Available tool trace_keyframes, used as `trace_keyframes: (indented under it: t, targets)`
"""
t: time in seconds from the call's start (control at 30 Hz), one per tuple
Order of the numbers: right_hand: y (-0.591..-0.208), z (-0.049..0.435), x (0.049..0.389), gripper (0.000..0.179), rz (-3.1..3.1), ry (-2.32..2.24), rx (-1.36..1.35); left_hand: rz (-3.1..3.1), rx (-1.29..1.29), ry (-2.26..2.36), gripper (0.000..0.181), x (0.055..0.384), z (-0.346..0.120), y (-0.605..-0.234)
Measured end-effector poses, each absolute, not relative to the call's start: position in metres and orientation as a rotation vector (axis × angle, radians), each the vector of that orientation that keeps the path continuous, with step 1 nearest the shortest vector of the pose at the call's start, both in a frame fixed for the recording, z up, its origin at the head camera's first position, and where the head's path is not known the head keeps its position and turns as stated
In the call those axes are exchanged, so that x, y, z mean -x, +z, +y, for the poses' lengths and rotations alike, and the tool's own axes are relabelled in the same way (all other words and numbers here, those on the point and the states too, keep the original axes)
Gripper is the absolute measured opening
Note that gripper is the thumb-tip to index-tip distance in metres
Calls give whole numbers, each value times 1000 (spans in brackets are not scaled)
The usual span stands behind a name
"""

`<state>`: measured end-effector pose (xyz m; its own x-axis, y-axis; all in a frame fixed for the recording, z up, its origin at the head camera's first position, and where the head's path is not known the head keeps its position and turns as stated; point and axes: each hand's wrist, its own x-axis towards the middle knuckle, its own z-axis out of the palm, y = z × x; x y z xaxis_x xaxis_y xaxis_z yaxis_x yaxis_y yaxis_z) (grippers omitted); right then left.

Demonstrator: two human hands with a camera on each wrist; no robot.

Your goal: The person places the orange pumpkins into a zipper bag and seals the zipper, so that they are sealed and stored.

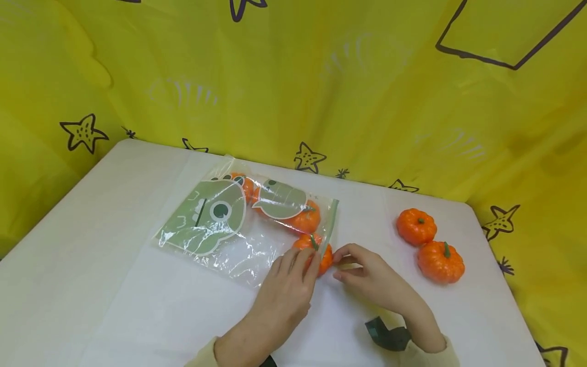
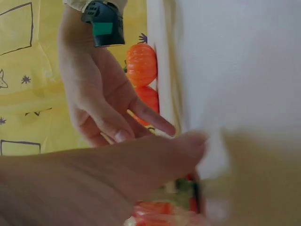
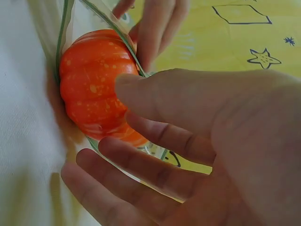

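A clear zip bag (image 1: 257,250) with a green cartoon print lies flat, its green-edged mouth facing right. Several small orange pumpkins are inside, one of them a pumpkin (image 1: 306,219) near the mouth. Another pumpkin (image 3: 94,89) sits right in the opening, between the green edges. My left hand (image 1: 286,290) pinches the bag's near edge at the mouth, fingers over that pumpkin. Just to its right is my right hand (image 1: 373,278), fingers extended and slightly bent; in the right wrist view its thumb overlaps the pumpkin's side.
Two more orange pumpkins, a rear pumpkin (image 1: 416,227) and a front pumpkin (image 1: 441,262), stand close together at the right of the white table (image 1: 91,285). A yellow curtain (image 1: 275,92) with drawn stars hangs behind and beside the table.
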<state>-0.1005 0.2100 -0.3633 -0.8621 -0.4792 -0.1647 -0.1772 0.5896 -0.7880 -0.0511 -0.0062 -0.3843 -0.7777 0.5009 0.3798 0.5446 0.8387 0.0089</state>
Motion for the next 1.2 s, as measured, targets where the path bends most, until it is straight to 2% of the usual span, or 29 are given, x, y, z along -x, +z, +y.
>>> trace_keyframes:
  t: [0.1,0.2,0.3,0.47,0.53,0.87,1.2]
  targets:
    - [-363,211,103,23,2490,-1169,567,-2748,853,-104,101,50,-11,-381]
    - [-363,213,105,25,2508,-1184,584,-2818,899,-36,105,50,-14,-379]
    - [-363,214,106,29,2515,-1188,590,-2825,920,12,100,52,-14,-382]
    - [-365,214,107,32,2533,-1210,590,-2722,930,33,72,57,-10,-392]
    - [-366,215,107,33,2544,-1224,588,-2701,932,10,65,59,-9,-395]
    - [-370,211,107,37,2579,-1243,523,-2686,872,0,62,61,-9,-404]
    - [-373,211,108,31,2441,-1317,580,-2652,868,5,61,54,-2,-405]
